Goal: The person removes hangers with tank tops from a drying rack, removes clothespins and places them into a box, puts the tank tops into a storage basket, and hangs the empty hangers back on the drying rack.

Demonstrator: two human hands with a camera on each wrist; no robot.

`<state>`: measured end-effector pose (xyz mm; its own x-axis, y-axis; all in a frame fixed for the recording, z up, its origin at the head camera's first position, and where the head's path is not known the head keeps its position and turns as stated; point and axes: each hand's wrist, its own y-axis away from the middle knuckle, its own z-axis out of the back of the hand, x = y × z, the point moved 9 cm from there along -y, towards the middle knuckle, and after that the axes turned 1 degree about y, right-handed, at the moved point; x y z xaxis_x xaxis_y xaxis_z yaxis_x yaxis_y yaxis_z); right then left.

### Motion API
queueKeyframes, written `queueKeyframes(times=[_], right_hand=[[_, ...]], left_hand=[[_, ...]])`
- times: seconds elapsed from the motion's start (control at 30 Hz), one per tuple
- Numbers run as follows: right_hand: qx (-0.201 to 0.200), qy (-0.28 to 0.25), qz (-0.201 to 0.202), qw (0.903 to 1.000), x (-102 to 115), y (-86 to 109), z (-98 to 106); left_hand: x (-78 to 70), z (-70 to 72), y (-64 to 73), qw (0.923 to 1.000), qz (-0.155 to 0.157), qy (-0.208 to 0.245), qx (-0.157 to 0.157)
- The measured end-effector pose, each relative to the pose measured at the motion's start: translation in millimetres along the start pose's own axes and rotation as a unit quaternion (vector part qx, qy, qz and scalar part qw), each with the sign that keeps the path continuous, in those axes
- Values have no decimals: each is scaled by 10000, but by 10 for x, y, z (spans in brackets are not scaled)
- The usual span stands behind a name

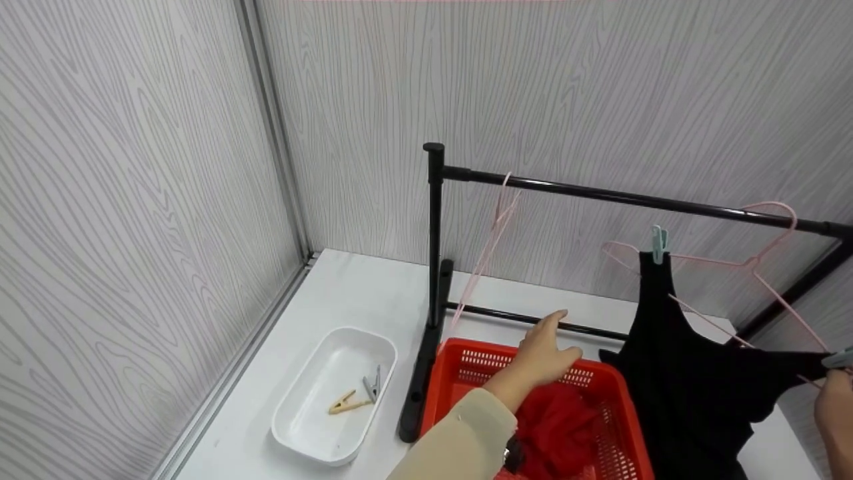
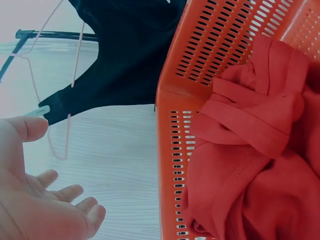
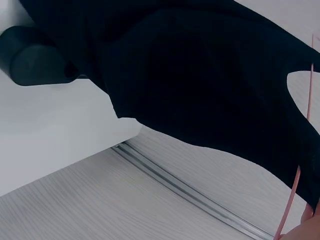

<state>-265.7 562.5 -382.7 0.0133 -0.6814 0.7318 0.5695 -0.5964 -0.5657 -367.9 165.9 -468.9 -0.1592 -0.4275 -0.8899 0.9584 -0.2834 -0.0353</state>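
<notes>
My left hand [image 1: 543,357] reaches over the red basket [image 1: 450,373], fingers spread and holding nothing. Below it in the basket lies a crumpled red garment [image 2: 240,165]. A black strappy garment [image 1: 700,380] hangs from a pink hanger [image 1: 776,290] on the rail. A pale green clothespin [image 1: 660,245] fastens one strap to the hanger. At the other strap's end sits a second clothespin [image 1: 840,359], with my right hand [image 1: 836,413] gripping it, partly cut off by the frame edge. In the right wrist view, only the right hand's fingers [image 3: 305,227] show, by the strap.
A black clothes rack [image 1: 593,193] stands on the white table, with another pink hanger [image 1: 486,250] toward its left end. Left of the rack, a white tray [image 1: 313,393] holds a yellow clothespin [image 1: 350,405] and a grey clothespin [image 1: 373,385]. Wood-patterned walls enclose the table.
</notes>
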Motion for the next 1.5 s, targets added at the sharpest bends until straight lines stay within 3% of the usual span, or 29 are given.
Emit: queueKeyframes(times=[0.2,0.27,0.4,0.63,0.73,0.87,1.0,1.27,1.5], right_hand=[[-519,-260,755,9955,219,-39,84],[-508,-311,722,9956,241,-25,91],[-304,65,302,9991,220,12,80],[757,591,-602,9936,155,112,-70],[977,750,-764,9894,191,149,-104],[1027,821,-621,9894,304,179,-140],[1062,766,-363,9907,433,219,-199],[1276,202,-63,9916,552,319,-333],[1599,54,65,9871,518,360,-409]], left_hand=[[-10,13,22,9994,81,331,-3],[-3,16,17,9988,115,479,-3],[-20,16,5,9963,69,862,24],[-30,-74,-4,9880,50,1532,170],[0,-130,-6,9775,205,2069,348],[23,-204,-20,9555,315,2857,663],[29,-262,-30,9431,262,3184,920],[68,-309,-55,9438,161,3216,746],[17,-361,-57,9535,-175,2932,682]])
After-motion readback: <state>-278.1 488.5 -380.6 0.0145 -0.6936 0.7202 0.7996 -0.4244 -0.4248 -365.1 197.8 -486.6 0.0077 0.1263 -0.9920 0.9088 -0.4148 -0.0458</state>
